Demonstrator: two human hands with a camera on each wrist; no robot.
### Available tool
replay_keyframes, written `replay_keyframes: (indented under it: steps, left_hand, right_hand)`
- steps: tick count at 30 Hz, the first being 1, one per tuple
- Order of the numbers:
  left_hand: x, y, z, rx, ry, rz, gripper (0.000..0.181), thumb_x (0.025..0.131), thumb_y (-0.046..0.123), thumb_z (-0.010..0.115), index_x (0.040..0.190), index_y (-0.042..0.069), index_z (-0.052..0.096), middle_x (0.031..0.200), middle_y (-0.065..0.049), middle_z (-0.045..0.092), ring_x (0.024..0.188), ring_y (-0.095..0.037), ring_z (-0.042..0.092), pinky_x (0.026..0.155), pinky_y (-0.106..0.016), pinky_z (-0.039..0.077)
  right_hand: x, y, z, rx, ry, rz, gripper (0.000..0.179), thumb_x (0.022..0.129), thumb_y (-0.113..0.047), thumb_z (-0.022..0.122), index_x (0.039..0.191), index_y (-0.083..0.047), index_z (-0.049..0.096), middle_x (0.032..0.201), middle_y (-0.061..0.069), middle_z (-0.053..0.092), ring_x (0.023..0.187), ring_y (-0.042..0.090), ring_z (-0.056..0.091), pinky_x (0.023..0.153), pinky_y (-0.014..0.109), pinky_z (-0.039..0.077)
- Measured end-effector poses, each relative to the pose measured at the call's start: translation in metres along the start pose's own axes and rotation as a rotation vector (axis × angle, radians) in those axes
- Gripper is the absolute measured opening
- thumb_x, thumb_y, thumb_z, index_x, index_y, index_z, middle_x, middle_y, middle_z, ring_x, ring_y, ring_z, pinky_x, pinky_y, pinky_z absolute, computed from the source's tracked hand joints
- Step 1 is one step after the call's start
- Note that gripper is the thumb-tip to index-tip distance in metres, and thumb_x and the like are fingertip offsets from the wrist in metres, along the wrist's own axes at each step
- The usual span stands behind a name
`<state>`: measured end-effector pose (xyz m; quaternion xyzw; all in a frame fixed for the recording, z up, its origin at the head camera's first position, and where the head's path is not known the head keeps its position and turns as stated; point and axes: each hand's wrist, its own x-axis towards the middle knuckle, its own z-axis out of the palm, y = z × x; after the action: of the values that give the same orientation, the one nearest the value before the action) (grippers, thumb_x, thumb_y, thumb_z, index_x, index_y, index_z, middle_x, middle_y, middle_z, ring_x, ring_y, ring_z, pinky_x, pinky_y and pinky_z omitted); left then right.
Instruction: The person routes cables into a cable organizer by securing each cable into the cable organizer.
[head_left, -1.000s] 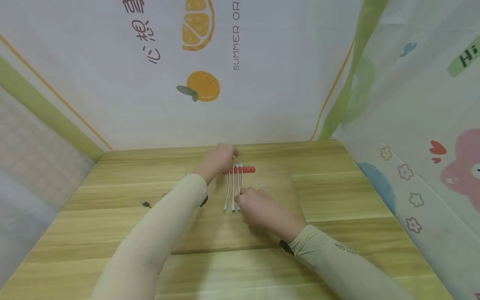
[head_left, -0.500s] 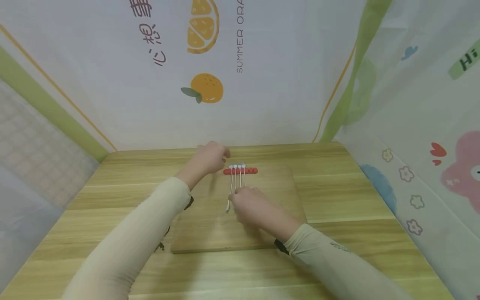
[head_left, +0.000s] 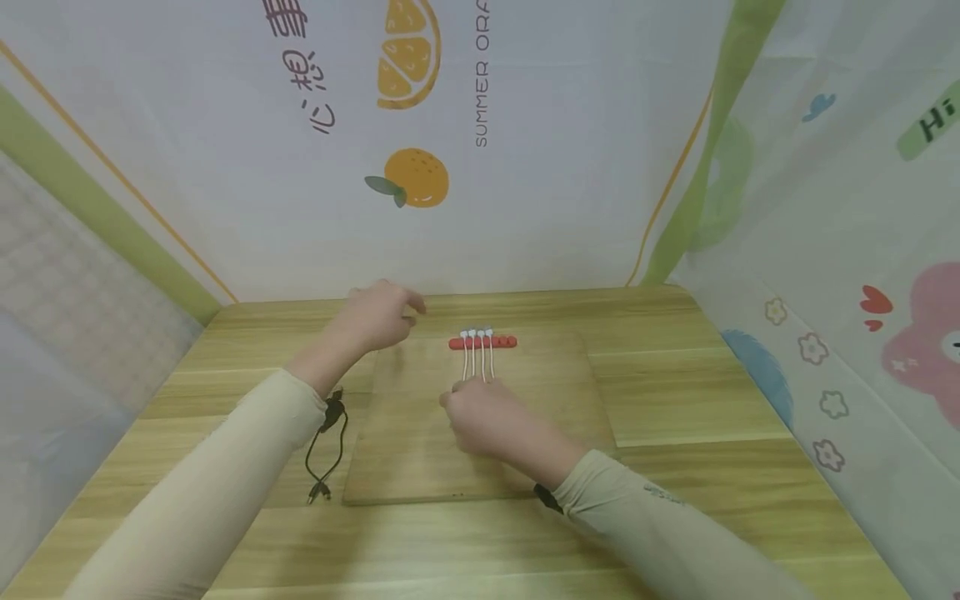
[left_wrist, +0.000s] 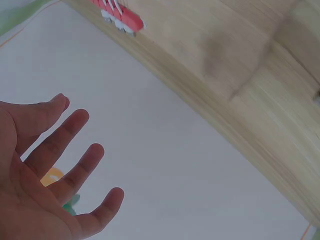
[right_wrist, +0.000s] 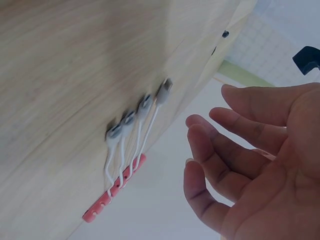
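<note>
Several short white USB cables [head_left: 482, 367] lie side by side, held in the slots of a red cable organizer [head_left: 510, 342] on the wooden board. Toward the person, their loose plugs [right_wrist: 164, 92] are spread on the board in the right wrist view. My right hand [head_left: 486, 417] hovers over that end and hides the plugs from the head camera; its fingers are loosely bent with nothing between them. To the left of the organizer, near the far table edge, my left hand [head_left: 378, 317] is raised with fingers spread, holding nothing.
A black cable [head_left: 343, 433] lies looped on the table left of the board [head_left: 405, 475], partly beneath the left forearm. Behind the wooden table [head_left: 675, 367] hangs a white printed curtain [head_left: 555, 167], with another cloth along the right side.
My left hand has drawn away from the organizer to the left. The right hand has shifted slightly left across the cable ends, and the black cable has come into fuller view.
</note>
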<state>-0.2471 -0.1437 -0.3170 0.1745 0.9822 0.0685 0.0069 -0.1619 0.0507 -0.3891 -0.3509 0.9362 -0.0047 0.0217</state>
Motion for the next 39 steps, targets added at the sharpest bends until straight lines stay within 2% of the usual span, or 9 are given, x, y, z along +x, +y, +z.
replay_keyframes:
  steps: [5,8,12,17,23,26,31,35,39]
  left_hand:
    - [-0.017,-0.013,-0.005,0.016,0.014,-0.011,0.031,0.102,0.013,0.064,0.131,0.014,0.075,0.143,-0.019,0.069,0.134,-0.047,0.061,0.100,-0.074,0.050]
    - [-0.028,-0.021,-0.005,0.021,0.016,-0.017,0.030,0.101,0.012,0.066,0.130,0.013,0.075,0.138,-0.021,0.071,0.129,-0.048,0.063,0.084,-0.060,0.059]
    - [-0.038,-0.032,-0.003,0.025,0.014,-0.009,0.029,0.100,0.011,0.069,0.128,0.009,0.075,0.132,-0.023,0.073,0.115,-0.045,0.071,0.067,-0.045,0.057]
    - [-0.045,-0.041,0.002,0.026,0.002,-0.026,0.030,0.099,0.013,0.071,0.128,0.010,0.075,0.137,-0.021,0.071,0.114,-0.045,0.071,0.075,-0.055,0.059]
    - [-0.050,-0.052,0.008,0.033,-0.043,-0.035,0.031,0.099,0.013,0.072,0.129,0.009,0.074,0.135,-0.021,0.072,0.109,-0.044,0.072,0.067,-0.046,0.057]
    - [-0.053,-0.061,0.014,0.035,-0.082,-0.027,0.031,0.098,0.010,0.072,0.129,0.006,0.074,0.133,-0.020,0.073,0.112,-0.045,0.072,0.074,-0.050,0.060]
    - [-0.059,-0.081,0.026,-0.002,-0.177,-0.020,0.033,0.095,0.002,0.069,0.128,0.001,0.073,0.129,-0.024,0.074,0.119,-0.048,0.069,0.090,-0.057,0.060]
    - [-0.061,-0.099,0.035,-0.054,-0.256,-0.032,0.033,0.094,0.002,0.067,0.126,0.000,0.073,0.128,-0.028,0.071,0.120,-0.050,0.067,0.093,-0.059,0.059]
    - [-0.061,-0.111,0.045,-0.103,-0.324,-0.036,0.027,0.095,0.002,0.067,0.121,0.004,0.075,0.133,-0.028,0.069,0.113,-0.043,0.069,0.089,-0.054,0.060]
  right_hand:
    - [0.003,-0.010,0.001,-0.049,0.018,-0.045,0.021,0.099,-0.014,0.069,0.118,-0.012,0.077,0.102,0.002,0.076,0.088,0.017,0.068,0.073,0.034,0.061]
    - [0.005,-0.019,0.001,-0.058,0.027,-0.059,0.019,0.097,-0.013,0.069,0.114,-0.013,0.077,0.098,0.000,0.074,0.089,0.017,0.068,0.070,0.032,0.057]
    - [0.008,-0.032,0.002,-0.042,0.018,-0.054,0.020,0.096,-0.013,0.069,0.115,-0.015,0.077,0.102,-0.002,0.075,0.099,0.019,0.070,0.076,0.034,0.056]
    - [0.009,-0.049,0.001,-0.054,-0.017,-0.062,0.023,0.101,-0.017,0.067,0.123,-0.018,0.075,0.112,-0.004,0.075,0.105,0.017,0.069,0.083,0.035,0.057]
    - [0.015,-0.072,0.005,-0.071,0.003,-0.101,0.030,0.100,-0.021,0.067,0.129,-0.023,0.074,0.122,-0.006,0.073,0.112,0.014,0.068,0.093,0.034,0.058]
    - [0.019,-0.086,0.008,-0.070,0.006,-0.137,0.034,0.101,-0.028,0.069,0.134,-0.025,0.072,0.131,-0.006,0.071,0.118,0.013,0.065,0.098,0.032,0.057]
    - [0.030,-0.113,0.016,-0.097,0.011,-0.202,0.024,0.101,-0.038,0.069,0.124,-0.034,0.073,0.121,-0.012,0.066,0.107,0.007,0.056,0.090,0.028,0.048]
    - [0.038,-0.136,0.026,-0.143,0.032,-0.239,0.014,0.102,-0.038,0.065,0.114,-0.040,0.071,0.116,-0.016,0.061,0.105,0.007,0.050,0.089,0.030,0.042]
    - [0.042,-0.151,0.034,-0.181,0.017,-0.249,0.012,0.102,-0.040,0.065,0.113,-0.043,0.069,0.122,-0.016,0.060,0.112,0.008,0.049,0.091,0.032,0.039]
